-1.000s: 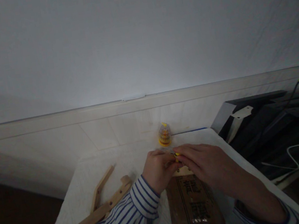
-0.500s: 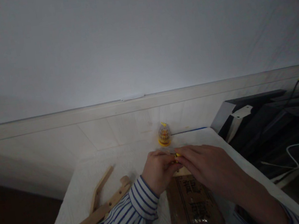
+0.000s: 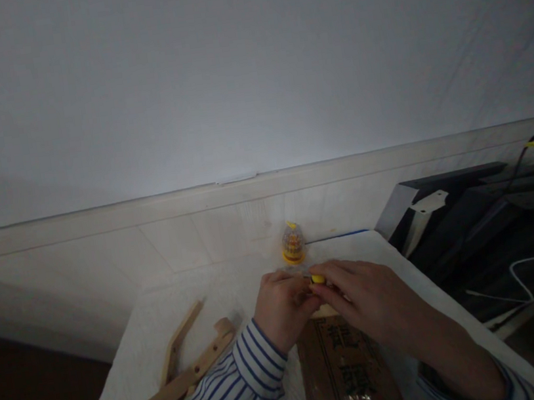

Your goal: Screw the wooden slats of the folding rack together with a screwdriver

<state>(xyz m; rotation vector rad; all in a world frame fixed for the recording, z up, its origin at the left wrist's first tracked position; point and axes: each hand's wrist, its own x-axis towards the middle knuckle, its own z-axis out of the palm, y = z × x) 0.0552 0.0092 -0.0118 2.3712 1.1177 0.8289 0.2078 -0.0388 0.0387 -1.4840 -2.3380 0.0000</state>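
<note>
My right hand (image 3: 367,292) comes in from the right. Its thumb and fingers pinch a small tool with a yellow and black handle (image 3: 318,279), which looks like a screwdriver; most of it is hidden. My left hand (image 3: 284,305), in a striped cuff, is closed right beside it, fingertips almost meeting the right ones. What the left fingers grip is too small and covered to make out. Under both hands a pale wooden piece (image 3: 325,310) shows in part, at the top of a brown package (image 3: 344,361) with large dark characters.
A clear dome-shaped container with a yellow base (image 3: 293,246) stands by the wall. Left on the white-covered table (image 3: 134,351) lie a long wooden piece with holes (image 3: 186,380) and a thinner angled wooden piece (image 3: 180,338). Dark panels (image 3: 468,218) and white cables lie right.
The right fingers have shifted slightly, and more of the yellow handle shows between them. Both hands stay close together over the package. The view has moved a little.
</note>
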